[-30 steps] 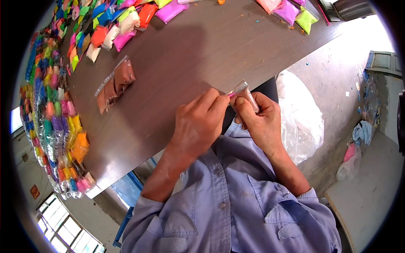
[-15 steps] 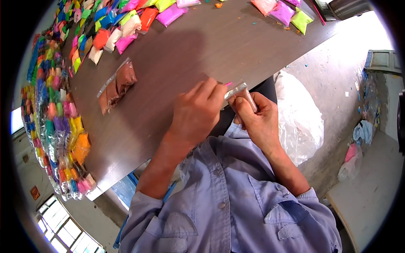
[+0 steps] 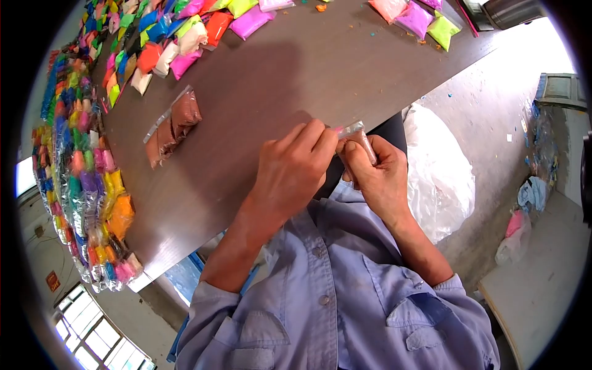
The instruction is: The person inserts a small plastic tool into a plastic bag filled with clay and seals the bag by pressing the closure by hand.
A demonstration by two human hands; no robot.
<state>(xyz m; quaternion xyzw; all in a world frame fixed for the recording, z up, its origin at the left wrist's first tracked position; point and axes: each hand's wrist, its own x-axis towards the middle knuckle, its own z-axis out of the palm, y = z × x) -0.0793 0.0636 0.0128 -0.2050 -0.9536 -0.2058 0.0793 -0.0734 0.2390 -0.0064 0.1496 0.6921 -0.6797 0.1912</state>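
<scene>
A small clear bag of brown material (image 3: pixel 368 150) is gripped in my right hand (image 3: pixel 379 176), its thumb pressed on the front. The bag's clear top strip (image 3: pixel 351 129) sticks out toward my left hand (image 3: pixel 293 163). That hand is closed in a pinch, with the bright tip of a small pink object (image 3: pixel 338 129) showing at its fingertips, right by the strip. Most of the pink object is hidden, so its kind cannot be made out. Farther left, a strip of joined brown bags (image 3: pixel 176 126) lies on the table (image 3: pixel 240 98).
Many colourful filled bags (image 3: pixel 185 37) are heaped at the far left of the table. Long packs of them (image 3: pixel 92 179) line the left edge. A few bright bags (image 3: pixel 413 21) lie at the back right. Beside my right arm stands a large white plastic bag (image 3: pixel 438 179).
My left hand has shifted slightly right, bringing the pink tip against or over the bag's top strip. My right hand stays nearly still, holding the brown bag.
</scene>
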